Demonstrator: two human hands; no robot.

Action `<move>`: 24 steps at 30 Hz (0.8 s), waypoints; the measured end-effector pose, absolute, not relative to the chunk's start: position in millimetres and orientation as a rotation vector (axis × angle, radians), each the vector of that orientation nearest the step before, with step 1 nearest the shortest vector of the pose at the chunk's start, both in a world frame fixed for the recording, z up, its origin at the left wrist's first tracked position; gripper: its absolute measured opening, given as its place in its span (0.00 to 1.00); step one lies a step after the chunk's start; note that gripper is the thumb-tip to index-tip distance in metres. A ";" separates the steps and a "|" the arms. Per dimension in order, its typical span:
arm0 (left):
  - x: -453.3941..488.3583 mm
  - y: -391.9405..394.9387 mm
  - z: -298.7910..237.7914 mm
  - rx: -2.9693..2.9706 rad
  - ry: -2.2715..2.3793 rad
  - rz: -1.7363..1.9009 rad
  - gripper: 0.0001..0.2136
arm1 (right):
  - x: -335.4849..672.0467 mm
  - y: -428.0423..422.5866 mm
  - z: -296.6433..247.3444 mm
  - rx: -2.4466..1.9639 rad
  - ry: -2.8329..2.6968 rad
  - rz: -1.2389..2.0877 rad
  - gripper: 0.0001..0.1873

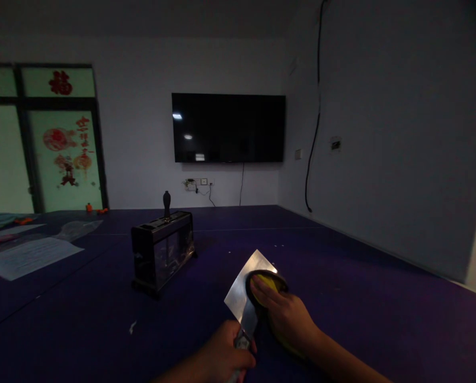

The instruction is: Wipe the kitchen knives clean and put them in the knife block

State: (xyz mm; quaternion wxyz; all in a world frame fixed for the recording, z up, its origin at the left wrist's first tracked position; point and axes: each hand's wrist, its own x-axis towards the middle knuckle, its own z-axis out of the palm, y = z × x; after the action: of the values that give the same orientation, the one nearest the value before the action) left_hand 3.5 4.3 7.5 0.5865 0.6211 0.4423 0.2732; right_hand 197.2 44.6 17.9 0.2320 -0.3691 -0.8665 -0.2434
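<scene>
Pale grey walls (401, 175) rose dimly behind and to the right of a broad purple tabletop (366, 298), which ran back almost to them. At the far left stood dark-framed glass doors (64, 175) bearing red Chinese characters and decorations, and on the back wall hung a wide black television (230, 127), its screen dark but for a few reflections. Nearer, left of centre on the tabletop, stood a black-framed box (164, 250) with clear side panels and a dark upright knob (166, 200) on top. Farther left lay a printed sheet of paper (38, 257), with crumpled clear plastic (78, 230) just beyond it. Front and centre, above the tabletop, a metal scraper (237, 298) was held at a slant, its flat blade pointing up and away. The left hand (230, 348) was closed around its handle, while the right hand (289, 316) gripped a dark-edged yellow cloth (273, 281) and held it against the right side of the blade. Smallest of all, a white scrap (132, 326) lay on the tabletop, left of the left hand.
</scene>
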 end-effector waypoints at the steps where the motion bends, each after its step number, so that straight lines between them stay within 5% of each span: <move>1: 3.5 5.0 6.2 1.449 1.031 0.640 0.12 | 196.4 43.4 18.1 -0.981 -2.397 -0.679 0.30; 24: 2.6 4.1 7.8 1.470 1.059 0.596 0.13 | 195.8 43.5 20.1 -0.776 -2.306 -0.855 0.24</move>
State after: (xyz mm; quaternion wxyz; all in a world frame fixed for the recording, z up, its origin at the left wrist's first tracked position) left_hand 2.6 4.1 7.8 0.5786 0.6286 0.4529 0.2548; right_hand 195.8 43.5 20.1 0.2777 -0.2890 -0.8591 -0.3185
